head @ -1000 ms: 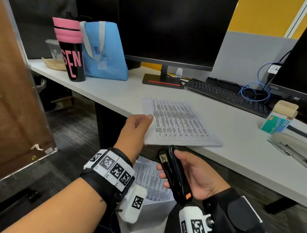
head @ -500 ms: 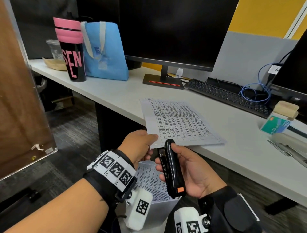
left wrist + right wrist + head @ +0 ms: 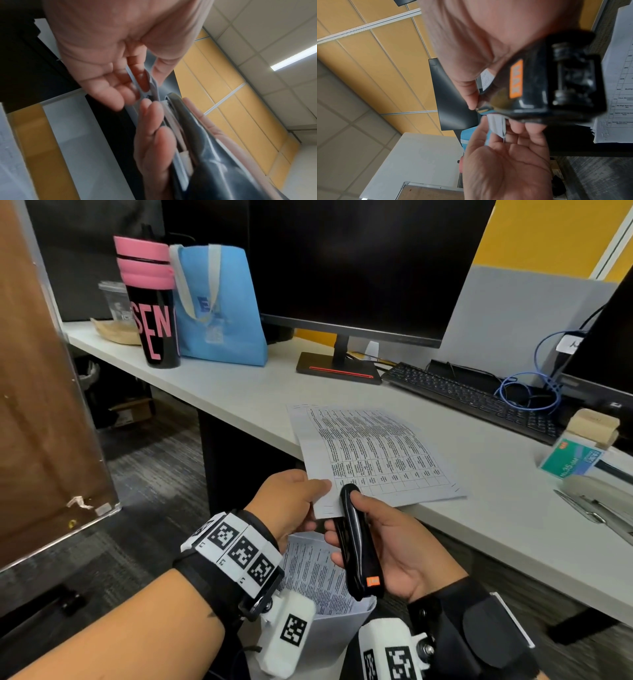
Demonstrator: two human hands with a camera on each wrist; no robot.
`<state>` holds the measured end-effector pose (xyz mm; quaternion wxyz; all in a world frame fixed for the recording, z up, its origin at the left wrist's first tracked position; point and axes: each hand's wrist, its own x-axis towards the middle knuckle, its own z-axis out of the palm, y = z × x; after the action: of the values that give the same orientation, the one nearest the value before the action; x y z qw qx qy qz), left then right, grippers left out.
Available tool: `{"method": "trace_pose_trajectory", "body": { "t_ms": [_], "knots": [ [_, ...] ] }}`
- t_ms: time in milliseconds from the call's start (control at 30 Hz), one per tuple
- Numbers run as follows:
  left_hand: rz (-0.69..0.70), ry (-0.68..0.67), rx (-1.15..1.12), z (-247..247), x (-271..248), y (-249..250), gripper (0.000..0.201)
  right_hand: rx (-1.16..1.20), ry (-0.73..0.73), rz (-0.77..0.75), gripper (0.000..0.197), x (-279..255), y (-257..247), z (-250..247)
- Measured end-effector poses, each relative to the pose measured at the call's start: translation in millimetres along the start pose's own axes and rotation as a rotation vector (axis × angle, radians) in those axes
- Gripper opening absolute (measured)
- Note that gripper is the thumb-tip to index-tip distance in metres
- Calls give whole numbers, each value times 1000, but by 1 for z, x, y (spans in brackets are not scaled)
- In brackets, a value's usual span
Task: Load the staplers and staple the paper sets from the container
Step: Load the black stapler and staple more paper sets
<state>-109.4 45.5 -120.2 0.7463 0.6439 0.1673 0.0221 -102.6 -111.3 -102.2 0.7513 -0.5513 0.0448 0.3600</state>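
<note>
Paper set point(image 3: 370, 455) lies on the desk point(image 3: 496, 529), its near corner overhanging the edge. From the head camera, the left hand point(image 3: 291, 501) pinches that corner while the right hand point(image 3: 394, 553) grips a black stapler point(image 3: 356, 546), its nose at the same corner. More printed sheets point(image 3: 315, 573) sit below the hands.

Left wrist camera: thumb and fingers point(image 3: 109, 86) clamp the paper edge beside the stapler point(image 3: 188, 121).

Right wrist camera: fingers wrap the stapler point(image 3: 547, 83), its orange label point(image 3: 516, 79) facing up.
</note>
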Motion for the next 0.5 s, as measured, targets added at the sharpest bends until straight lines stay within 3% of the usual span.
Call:
{"method": "trace_pose_trajectory", "body": {
  "t_ms": [167,233,333,500],
  "knots": [
    [-169,-233,-35,6,-14,7,32,-20,-4,-15,52,1,-1,0],
    [-151,-236,-61,8,-15,7,25,-32,0,-18,58,2,1,1],
    [-93,-182,-86,11,-14,7,14,-40,25,-39,49,4,4,3],
    [-48,-168,-68,13,-14,3,16,-46,45,-68,39,5,7,1]
  ]
}}
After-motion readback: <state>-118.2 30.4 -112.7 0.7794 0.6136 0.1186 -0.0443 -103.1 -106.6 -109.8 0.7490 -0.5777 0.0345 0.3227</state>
